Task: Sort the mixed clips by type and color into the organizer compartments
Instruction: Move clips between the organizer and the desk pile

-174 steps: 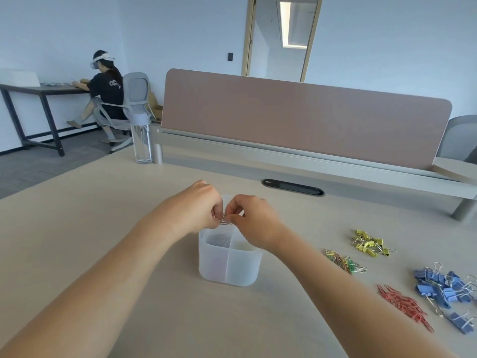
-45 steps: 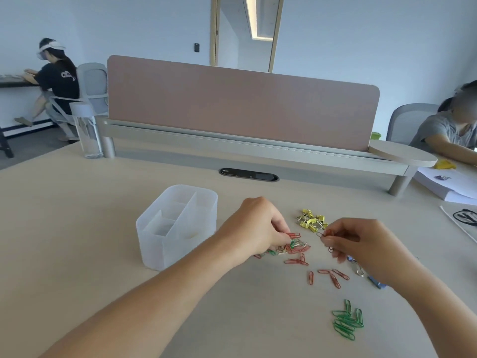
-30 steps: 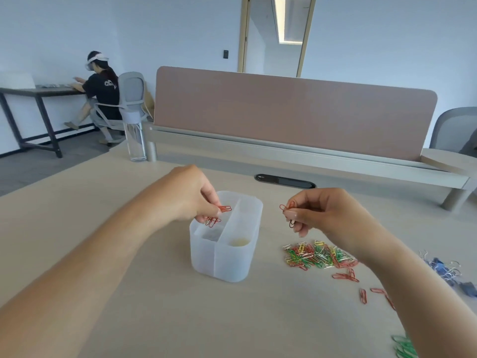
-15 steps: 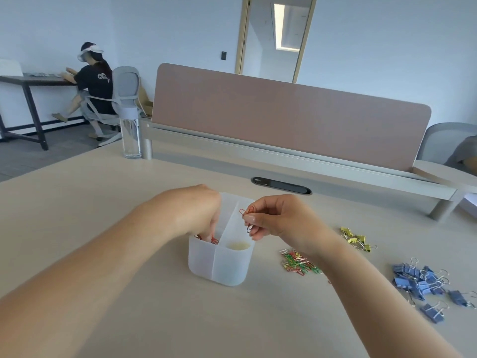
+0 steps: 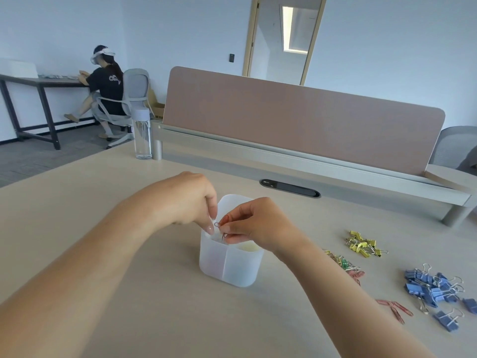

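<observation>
Since half a second ago, our left hand (image 5: pixel 185 200) has come up out of the organizer (image 5: pixel 232 267) and our right hand (image 5: pixel 255 226) has slid over to meet it above the near-left compartment. The right hand pinches a few red paper clips (image 5: pixel 221 228) between thumb and fingertips, right over that compartment's rim. The left hand's fingers point downward, with the tips touching or almost touching the same clips; we cannot tell whether it grips them.

The organizer stands on the counter (image 5: pixel 77 215) in front of us. A faint pink tint shows through its near-left wall, so we judge that some red clips are already inside. Something pale yellow lies in the near-right compartment.

Most of the sorting looks unfinished. To the right, well apart from the organizer, lie 4 groups:
- a mixed tangle of paper clips (image 5: pixel 340 262)
- a few loose red ones (image 5: pixel 395 308)
- a pile of yellow binder clips (image 5: pixel 364 246)
- a spread of blue binder clips (image 5: pixel 433 290)

A water bottle (image 5: pixel 142 135) stands at the far edge of the counter.
</observation>
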